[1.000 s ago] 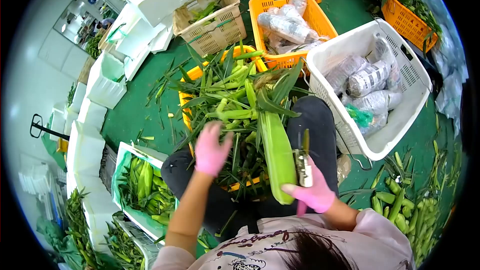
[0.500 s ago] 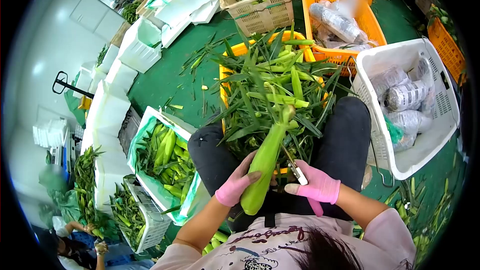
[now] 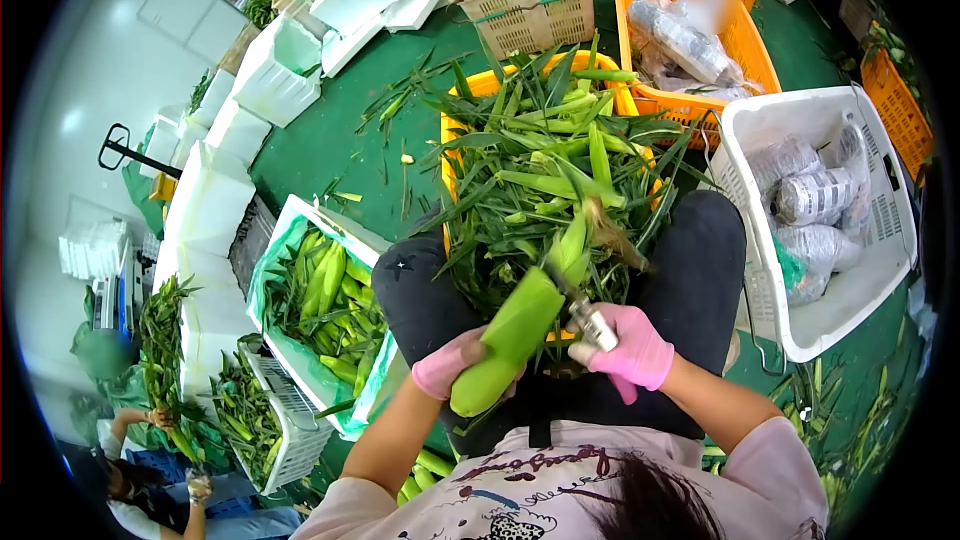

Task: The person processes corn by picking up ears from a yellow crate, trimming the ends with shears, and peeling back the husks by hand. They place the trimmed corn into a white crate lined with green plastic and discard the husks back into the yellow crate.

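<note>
A green ear of corn in its husk [image 3: 510, 340] lies tilted across my lap, gripped by my left hand [image 3: 452, 364] in a pink glove. Pruning shears [image 3: 592, 324] are in my right hand [image 3: 632, 348], gloved in pink too, with their blades at the upper end of the ear. The tip piece with brown silk [image 3: 572, 248] is parted from the ear at a straight cut edge. Just beyond my hands, a yellow crate [image 3: 451, 155] is heaped with green husks and leaves [image 3: 540, 160].
On the left stands a foam box [image 3: 375, 243] of corn ears beside a white crate [image 3: 303, 445] of leafy pieces. A white crate [image 3: 745, 190] and an orange crate [image 3: 745, 25] hold wrapped bundles. Another person [image 3: 150, 490] sits at lower left. Husk scraps litter the floor.
The ear has shifted down and left in my left hand, and its tip is now cut through and separating. The shears have moved slightly up and turned.
</note>
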`<action>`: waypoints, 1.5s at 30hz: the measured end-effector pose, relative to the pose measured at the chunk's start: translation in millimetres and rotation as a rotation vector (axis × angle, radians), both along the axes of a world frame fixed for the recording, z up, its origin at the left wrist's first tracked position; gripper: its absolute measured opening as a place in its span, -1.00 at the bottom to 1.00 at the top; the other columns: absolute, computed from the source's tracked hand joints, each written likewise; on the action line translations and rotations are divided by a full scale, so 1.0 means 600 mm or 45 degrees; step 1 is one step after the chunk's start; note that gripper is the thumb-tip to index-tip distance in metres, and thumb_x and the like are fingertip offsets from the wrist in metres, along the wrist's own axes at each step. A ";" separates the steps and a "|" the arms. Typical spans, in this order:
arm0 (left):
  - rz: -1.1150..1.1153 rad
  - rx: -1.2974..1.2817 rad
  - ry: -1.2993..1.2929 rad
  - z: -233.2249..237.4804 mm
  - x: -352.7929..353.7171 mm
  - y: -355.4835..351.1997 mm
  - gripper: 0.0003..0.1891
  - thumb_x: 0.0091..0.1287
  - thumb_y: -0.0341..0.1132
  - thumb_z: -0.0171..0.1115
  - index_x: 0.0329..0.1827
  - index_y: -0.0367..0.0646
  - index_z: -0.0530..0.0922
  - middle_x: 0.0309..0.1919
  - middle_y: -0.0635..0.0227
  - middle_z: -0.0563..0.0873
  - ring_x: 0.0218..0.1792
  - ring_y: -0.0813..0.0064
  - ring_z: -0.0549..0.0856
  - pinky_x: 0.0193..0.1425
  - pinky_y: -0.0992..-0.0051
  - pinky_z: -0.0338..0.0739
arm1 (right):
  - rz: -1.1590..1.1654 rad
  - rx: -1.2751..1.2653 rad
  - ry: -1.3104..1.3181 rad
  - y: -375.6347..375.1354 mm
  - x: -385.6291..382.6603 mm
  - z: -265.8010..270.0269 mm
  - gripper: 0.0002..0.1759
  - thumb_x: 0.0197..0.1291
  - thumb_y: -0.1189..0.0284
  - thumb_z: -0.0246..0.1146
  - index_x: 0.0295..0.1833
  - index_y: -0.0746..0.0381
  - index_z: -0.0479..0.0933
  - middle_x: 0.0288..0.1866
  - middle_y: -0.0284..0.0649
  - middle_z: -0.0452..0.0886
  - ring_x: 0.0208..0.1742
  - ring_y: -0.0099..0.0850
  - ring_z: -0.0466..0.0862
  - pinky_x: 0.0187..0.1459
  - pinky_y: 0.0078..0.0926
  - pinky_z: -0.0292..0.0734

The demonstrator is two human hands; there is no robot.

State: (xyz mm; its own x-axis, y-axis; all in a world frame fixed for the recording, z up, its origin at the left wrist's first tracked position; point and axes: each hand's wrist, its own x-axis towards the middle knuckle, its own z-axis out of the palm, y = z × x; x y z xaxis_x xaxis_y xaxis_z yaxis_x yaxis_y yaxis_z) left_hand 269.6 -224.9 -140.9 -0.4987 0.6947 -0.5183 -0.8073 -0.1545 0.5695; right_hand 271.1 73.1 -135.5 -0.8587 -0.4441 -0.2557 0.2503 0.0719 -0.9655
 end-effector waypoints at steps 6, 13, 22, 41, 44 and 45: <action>0.257 -0.332 0.676 0.022 -0.014 0.035 -0.12 0.03 -0.36 0.59 0.46 -0.27 0.32 0.21 0.28 0.59 0.31 0.38 0.57 0.45 0.40 0.41 | -0.187 -0.593 -0.477 -0.020 -0.011 0.026 -0.51 0.23 0.52 0.32 0.26 0.32 0.39 -0.07 -0.11 0.65 -0.32 -0.36 0.67 -0.41 -0.42 0.69; 0.384 -0.839 1.798 0.033 -0.029 0.081 -0.24 -0.13 -0.60 0.54 0.27 -0.14 0.52 0.09 0.15 0.57 0.14 0.13 0.61 0.26 0.29 0.54 | -0.399 -0.777 -0.626 -0.023 0.026 0.089 -0.57 0.27 0.37 0.38 0.15 0.31 0.45 -0.24 -0.14 0.66 -0.50 -0.42 0.63 -0.65 -0.51 0.57; 0.540 -0.476 1.742 -0.021 -0.021 0.076 -0.29 -0.05 -0.45 0.66 0.24 -0.19 0.52 0.10 0.17 0.59 0.13 0.19 0.61 0.24 0.25 0.54 | -0.358 -0.682 -0.559 -0.071 0.045 0.072 -0.51 0.33 0.34 0.22 0.31 0.26 0.36 -0.12 -0.07 0.62 -0.36 -0.23 0.68 -0.60 -0.18 0.67; 0.517 0.102 0.596 -0.049 0.065 0.092 -0.04 0.07 -0.29 0.66 0.52 -0.16 0.26 0.33 0.32 0.54 0.34 0.39 0.55 0.48 0.30 0.42 | -0.402 -1.074 -0.744 -0.075 0.088 0.026 -0.41 0.26 0.27 0.28 0.35 0.25 0.38 0.07 -0.09 0.62 -0.10 -0.11 0.65 -0.20 0.36 0.69; 0.770 0.070 0.503 -0.044 0.119 0.020 -0.13 0.19 -0.13 0.56 0.51 -0.17 0.29 0.28 0.29 0.58 0.28 0.33 0.59 0.45 0.27 0.46 | -0.019 -1.236 -0.648 -0.105 0.057 0.060 -0.39 0.19 0.27 0.32 0.31 0.24 0.36 -0.23 -0.24 0.46 -0.27 -0.31 0.45 -0.03 -0.11 0.54; 0.897 0.081 0.444 -0.042 0.151 -0.020 -0.16 0.23 -0.07 0.52 0.51 -0.18 0.30 0.26 0.27 0.60 0.26 0.31 0.62 0.44 0.26 0.48 | -0.004 -1.305 -0.724 -0.112 0.057 0.058 -0.33 0.14 0.32 0.36 0.34 0.32 0.35 -0.21 -0.17 0.52 -0.17 -0.22 0.56 0.08 -0.07 0.53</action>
State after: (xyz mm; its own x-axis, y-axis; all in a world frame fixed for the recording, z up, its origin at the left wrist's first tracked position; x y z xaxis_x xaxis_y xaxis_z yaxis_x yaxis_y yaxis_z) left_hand 360.4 -236.9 -165.8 -0.9591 0.1772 -0.2208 -0.2831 -0.6039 0.7451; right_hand 305.4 5.8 -100.8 -0.7374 -0.6635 -0.1263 0.6634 -0.6763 -0.3204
